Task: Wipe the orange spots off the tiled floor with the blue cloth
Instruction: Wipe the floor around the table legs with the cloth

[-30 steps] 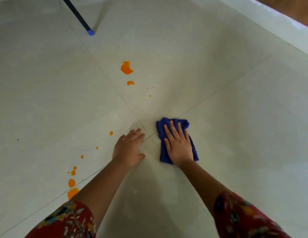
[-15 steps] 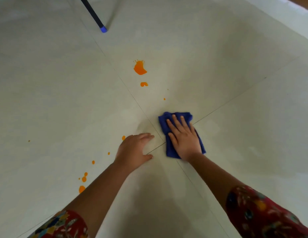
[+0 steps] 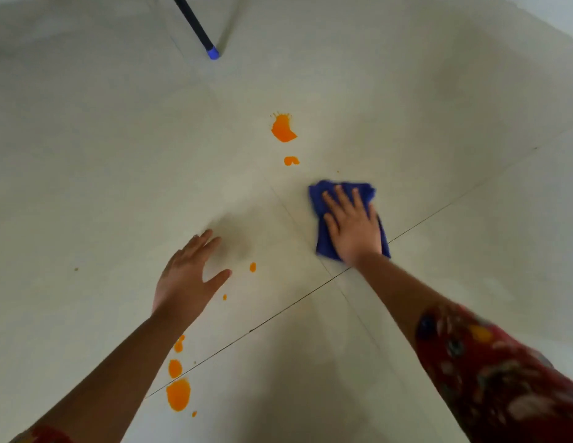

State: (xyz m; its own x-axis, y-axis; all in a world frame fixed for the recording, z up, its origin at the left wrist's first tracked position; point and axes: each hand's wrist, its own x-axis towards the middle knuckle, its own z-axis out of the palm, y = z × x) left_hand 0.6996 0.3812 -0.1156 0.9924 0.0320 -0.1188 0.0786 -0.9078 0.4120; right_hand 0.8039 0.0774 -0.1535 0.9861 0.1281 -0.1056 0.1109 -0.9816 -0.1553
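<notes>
Blue cloth [image 3: 318, 196] lies folded flat on the floor [image 3: 438, 155], just beyond the crossing of the tile joints and near the small spot [image 3: 291, 160], with the big splat [image 3: 282, 129] a little farther on. The right hand [image 3: 352, 228] presses it from above: fingers [image 3: 338, 199] straight and spread, palm down, nothing pinched.

The left hand [image 3: 186, 276] has straight fingers and the thumb held apart, with nothing in it; whether it touches the tile I cannot tell. A drop [image 3: 252, 266] lies just beside its thumb, and larger blots [image 3: 178, 394] lie by the forearm.

The cloth looks soft, light and limp, so it should slide easily on the smooth tile and bunch up if pushed from one edge. A flat palm over its middle, as now, seems the best hold, with fingertips near the leading edge to keep it from folding under. The spots look wet and may smear; turning to a clean face would help.

A dark pole [image 3: 211, 52] rests on the floor well beyond.
</notes>
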